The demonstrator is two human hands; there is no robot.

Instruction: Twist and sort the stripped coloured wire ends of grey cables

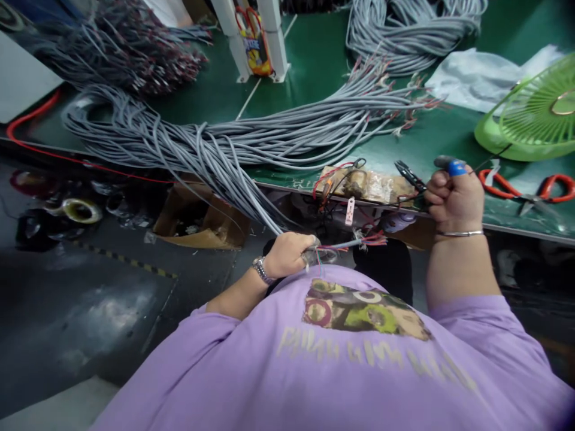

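My left hand (287, 254) is closed round the end of a grey cable (345, 244), held close to my chest, with thin red, green and other coloured wires fanning from its stripped tip. That cable runs up into a big bundle of grey cables (233, 143) lying across the green table. My right hand (453, 194) is fisted at the table's edge, gripping black-handled pliers (411, 175) whose jaws point left. A blue cap covers one fingertip of that hand. A watch is on my left wrist, a thin bangle on my right.
A green desk fan (534, 114) stands at the right, red-handled scissors (525, 190) lie before it. A packet with wire scraps (363, 182) sits at the table edge. More grey coils (413, 30) lie at the back, a cardboard box (202, 221) and tape rolls below left.
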